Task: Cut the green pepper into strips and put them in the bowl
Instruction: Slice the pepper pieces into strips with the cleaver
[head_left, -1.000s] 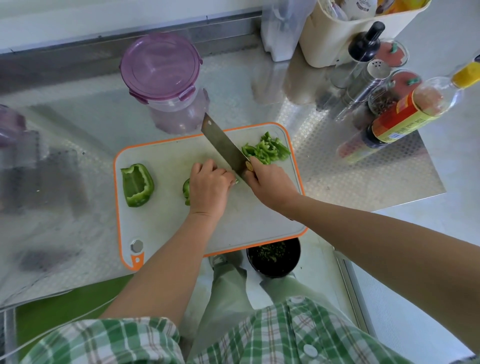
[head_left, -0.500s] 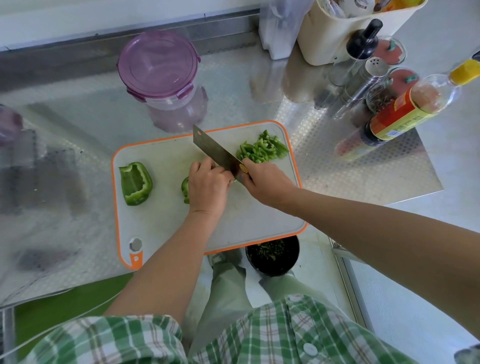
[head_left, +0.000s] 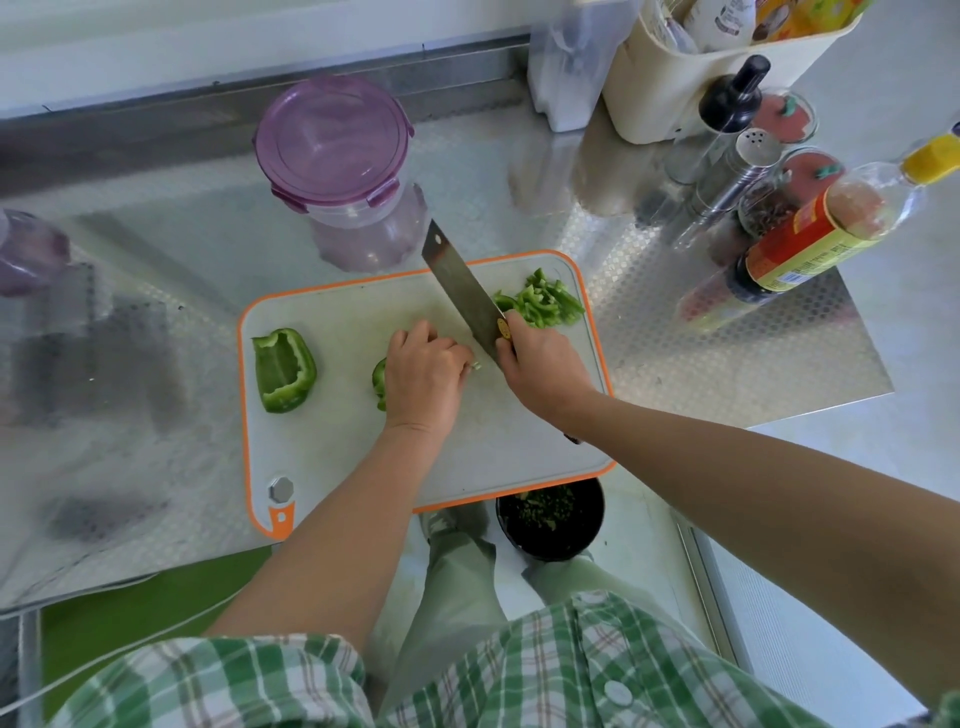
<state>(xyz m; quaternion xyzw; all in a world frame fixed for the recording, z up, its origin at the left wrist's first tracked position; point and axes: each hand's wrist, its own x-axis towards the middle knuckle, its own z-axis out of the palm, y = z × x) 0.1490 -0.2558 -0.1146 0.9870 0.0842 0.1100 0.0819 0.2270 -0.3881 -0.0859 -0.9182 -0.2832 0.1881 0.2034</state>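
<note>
On the orange-rimmed white cutting board (head_left: 332, 462), my left hand (head_left: 426, 374) curls over a green pepper piece (head_left: 380, 378), mostly hiding it. My right hand (head_left: 543, 371) grips the handle of a cleaver (head_left: 460, 288), whose blade rises above the board just right of my left fingers. A pile of cut pepper strips (head_left: 543, 304) lies at the board's far right corner. A larger pepper piece (head_left: 283, 370) sits at the board's left. A clear bowl with a purple lid (head_left: 335, 137) stands behind the board.
A dark bin (head_left: 550, 519) with green scraps stands on the floor below the board's front edge. Bottles, a shaker and jars (head_left: 810, 244) crowd the counter's right, with a cream caddy (head_left: 670, 67) behind. Another purple-lidded container (head_left: 26, 249) sits far left.
The cleaver blade dropped beside my left fingers half a second ago and is now lifted again. My left hand stays on the pepper piece.
</note>
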